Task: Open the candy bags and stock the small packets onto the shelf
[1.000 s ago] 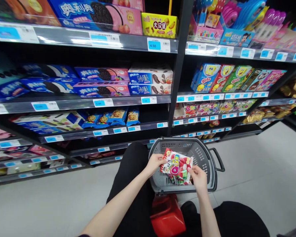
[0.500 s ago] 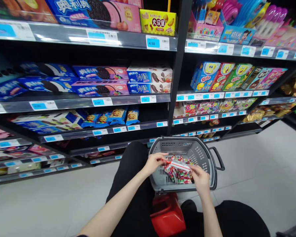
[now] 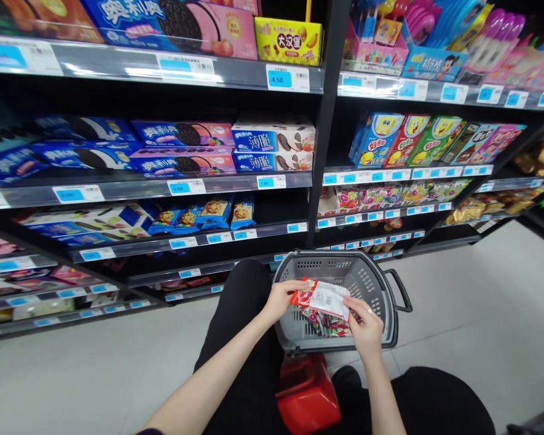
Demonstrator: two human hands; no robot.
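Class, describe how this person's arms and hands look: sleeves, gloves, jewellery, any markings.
The left hand is ungloved, its forearm bare up to the edge of a dark sleeve at the picture's bottom. The right hand is also ungloved, with what looks like a thin ring on one finger; no sleeve shows there. No watch or bracelet is visible.

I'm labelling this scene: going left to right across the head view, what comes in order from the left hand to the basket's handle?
Left hand, red-and-white packet, right hand, basket handle.
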